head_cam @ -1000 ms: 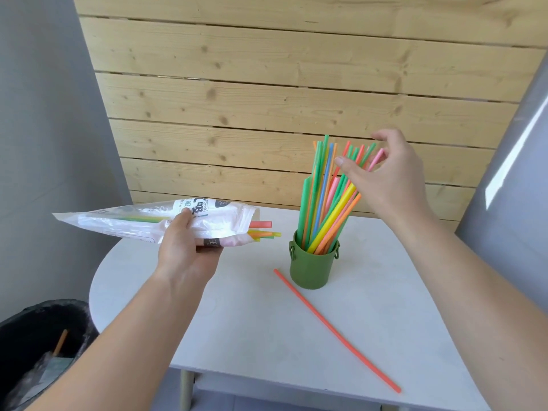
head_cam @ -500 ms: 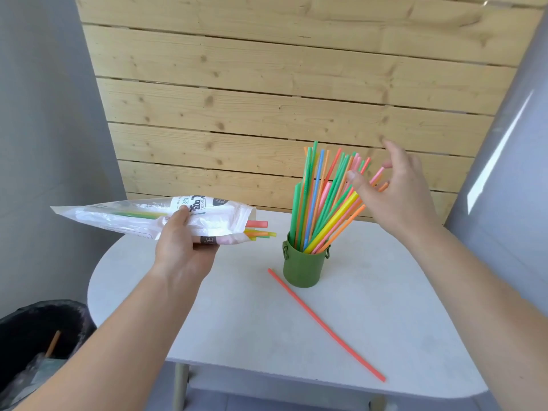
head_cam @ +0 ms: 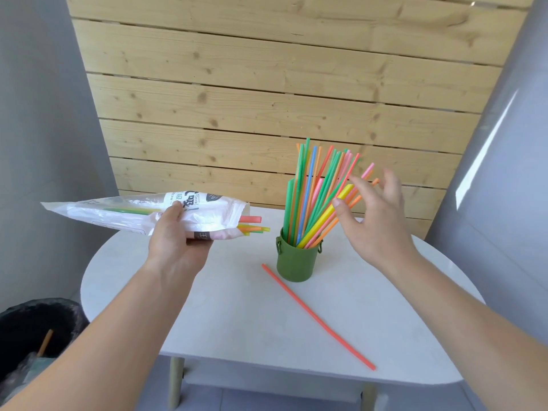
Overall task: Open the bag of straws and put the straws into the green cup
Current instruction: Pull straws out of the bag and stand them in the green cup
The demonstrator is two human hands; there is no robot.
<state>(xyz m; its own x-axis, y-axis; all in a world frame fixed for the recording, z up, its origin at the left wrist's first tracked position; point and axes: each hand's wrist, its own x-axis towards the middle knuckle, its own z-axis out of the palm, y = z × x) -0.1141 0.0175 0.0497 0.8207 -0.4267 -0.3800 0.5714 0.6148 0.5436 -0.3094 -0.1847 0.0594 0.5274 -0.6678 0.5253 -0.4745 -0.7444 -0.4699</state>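
Note:
My left hand (head_cam: 175, 247) grips a white plastic straw bag (head_cam: 124, 212) held level above the table's left side, its open mouth pointing right. A few straws (head_cam: 252, 225) stick out of that mouth. The green cup (head_cam: 296, 264) stands upright on the table, packed with several coloured straws (head_cam: 314, 197) that fan up and to the right. My right hand (head_cam: 373, 221) hovers just right of the fan with fingers spread, its fingertips near the leaning straws and holding nothing. One orange-red straw (head_cam: 317, 317) lies loose on the table in front of the cup.
The white rounded table (head_cam: 237, 321) stands against a wooden slat wall (head_cam: 267, 99). A black-lined bin (head_cam: 32, 330) sits on the floor at the lower left. Grey walls close in on both sides.
My right hand has let go of the straws' tops, dropped lower and to the right, and opened its fingers. The bag in my left hand has barely moved.

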